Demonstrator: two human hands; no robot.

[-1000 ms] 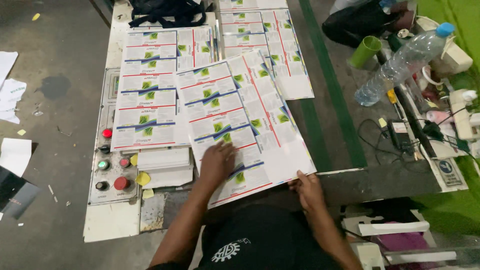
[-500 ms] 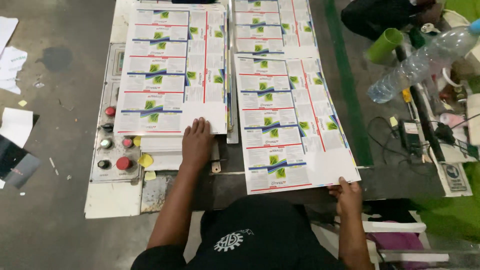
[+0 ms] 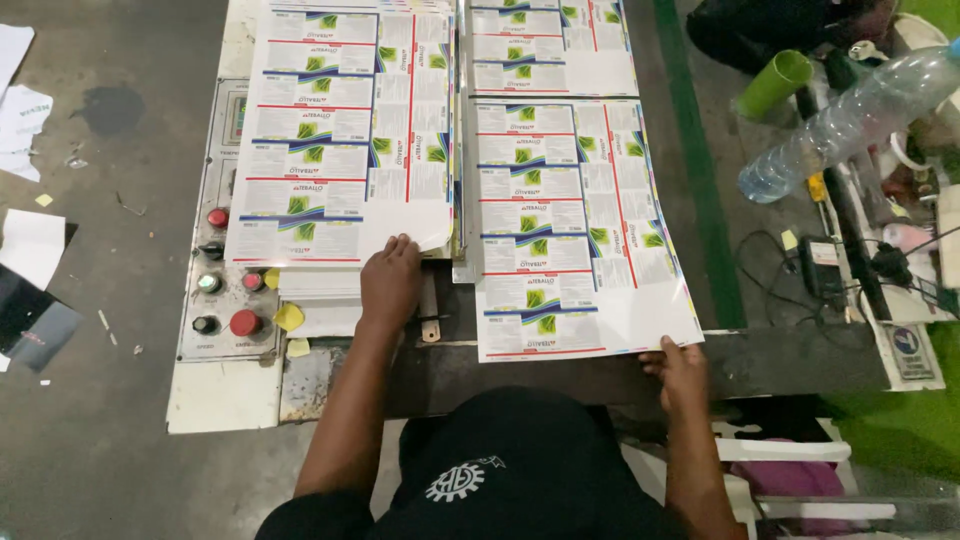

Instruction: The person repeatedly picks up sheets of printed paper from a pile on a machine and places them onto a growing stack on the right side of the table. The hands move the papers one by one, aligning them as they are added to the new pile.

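Two stacks of glossy printed sheets lie side by side on the grey metal machine table [image 3: 560, 370], and both hands are on them. The left hand [image 3: 390, 282] lies flat, fingers close together, pressing the near right corner of the left stack of sheets [image 3: 345, 140], where the top sheet's corner curls up a little off the pile. That stack is thick, its white paper edges showing in layers just below the hand. Right of it, across a narrow metal divider bar [image 3: 458, 150], lies the right sheet [image 3: 575, 230], a smooth rectangle printed with rows of white labels, green leaf marks and red and blue lines. The right hand [image 3: 678, 370] pinches this sheet's near right corner at the table's front edge, fingers bent over the paper. Beyond that sheet another printed sheet [image 3: 550, 45] lies farther up the table.

Left of the left stack sits a pale, scuffed control panel [image 3: 225, 330] with round red buttons [image 3: 244, 322] and small dark knobs; yellow paper scraps stick near it. Far right of the sheets a clear, ribbed plastic bottle [image 3: 850, 120] lies tilted beside a green cylindrical cup [image 3: 775, 85], among black cables.
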